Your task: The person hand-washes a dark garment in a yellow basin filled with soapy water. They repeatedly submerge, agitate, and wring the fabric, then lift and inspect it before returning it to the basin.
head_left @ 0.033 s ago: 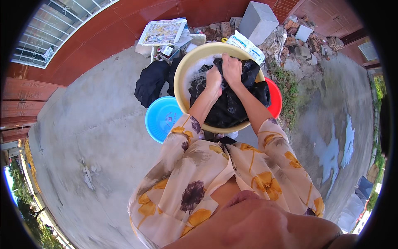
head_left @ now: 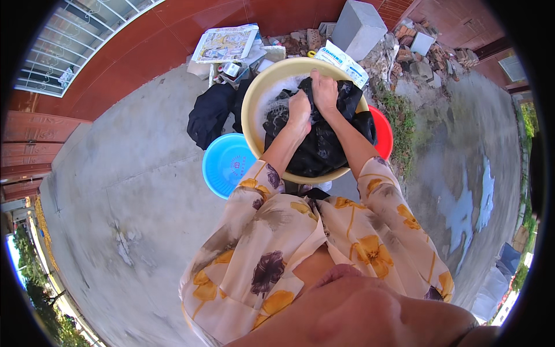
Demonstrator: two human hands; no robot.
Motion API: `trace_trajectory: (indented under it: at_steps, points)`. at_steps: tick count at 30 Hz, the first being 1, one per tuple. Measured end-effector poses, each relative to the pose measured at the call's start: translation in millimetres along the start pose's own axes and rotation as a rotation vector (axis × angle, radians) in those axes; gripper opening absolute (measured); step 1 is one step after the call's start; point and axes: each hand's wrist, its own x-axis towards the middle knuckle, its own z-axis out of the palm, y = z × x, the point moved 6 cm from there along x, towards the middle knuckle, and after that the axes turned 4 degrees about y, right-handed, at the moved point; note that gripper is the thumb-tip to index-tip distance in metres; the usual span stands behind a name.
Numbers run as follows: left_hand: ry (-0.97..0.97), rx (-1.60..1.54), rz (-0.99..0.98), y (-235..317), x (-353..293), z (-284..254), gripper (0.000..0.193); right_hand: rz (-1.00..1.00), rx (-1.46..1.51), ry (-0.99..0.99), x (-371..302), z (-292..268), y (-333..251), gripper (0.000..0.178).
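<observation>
Fingers curl around the black cloth [head_left: 318,151]: I see the left hand [head_left: 299,109] and right hand [head_left: 325,91] each clamped on it, close together, the right one toward 2 o'clock from the left. The cloth lies in a big yellow tub [head_left: 249,115], with white suds [head_left: 270,105] at 10 o'clock inside. Around the tub, a blue tub [head_left: 219,168] sits at 8 o'clock, a dark heap [head_left: 205,115] at 9, a white bag [head_left: 345,62] at 1, and a red tub [head_left: 384,133] at 3.
</observation>
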Motion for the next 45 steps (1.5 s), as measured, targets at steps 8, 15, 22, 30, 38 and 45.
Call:
trace_trajectory:
  at_steps: [8,15,22,30,38,45]
  points:
    - [-0.230,0.402,0.399,72.4,3.8,38.1,0.042,-0.122,-0.006,-0.221,23.4,-23.5,54.4,0.031]
    - [-0.379,0.683,1.005,164.4,-38.3,104.0,0.048,-0.081,0.613,-0.707,27.6,-129.7,-77.4,0.051]
    - [-0.386,0.447,0.999,160.1,-14.5,71.6,0.047,0.113,0.569,-0.462,36.6,-128.5,-61.0,0.025]
    - [-0.611,0.657,0.301,75.4,28.2,8.2,0.057,0.162,1.152,-0.356,63.0,-159.5,-111.7,0.023]
    - [-0.386,0.062,0.407,126.1,1.0,-17.4,0.033,0.162,0.597,-0.562,31.4,-183.9,-19.8,0.052]
    - [-0.515,-0.012,0.170,76.7,-8.2,-27.4,0.070,-0.054,0.335,-0.609,8.6,-107.1,-33.2,0.096]
